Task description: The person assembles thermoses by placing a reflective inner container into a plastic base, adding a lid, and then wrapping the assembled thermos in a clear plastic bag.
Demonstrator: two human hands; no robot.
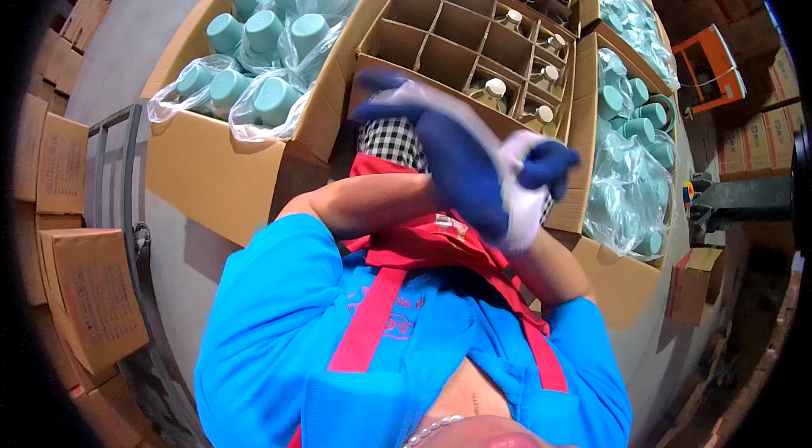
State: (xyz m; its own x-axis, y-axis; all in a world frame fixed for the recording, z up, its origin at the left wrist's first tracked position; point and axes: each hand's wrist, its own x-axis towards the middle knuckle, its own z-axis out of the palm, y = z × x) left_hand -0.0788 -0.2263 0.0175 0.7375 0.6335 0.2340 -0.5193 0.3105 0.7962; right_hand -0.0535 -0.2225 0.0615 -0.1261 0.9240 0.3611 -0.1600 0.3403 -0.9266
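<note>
Both hands wear blue-and-white work gloves and cross in front of my red apron, smeared in part by motion. My right hand reaches to the left with its blue fingers stretched out and apart, holding nothing visible. Against its wrist side lies my left hand, mostly hidden behind it; its blue fingers look curled, and what they hold, if anything, is hidden. Just beyond the hands stands a divided carton with clear jars with pale lids in some cells; other cells are bare.
At left an open carton holds teal cups in clear plastic. To the right, another carton has more bagged teal cups. An orange-framed unit, a metal cart frame and stacked brown boxes stand around.
</note>
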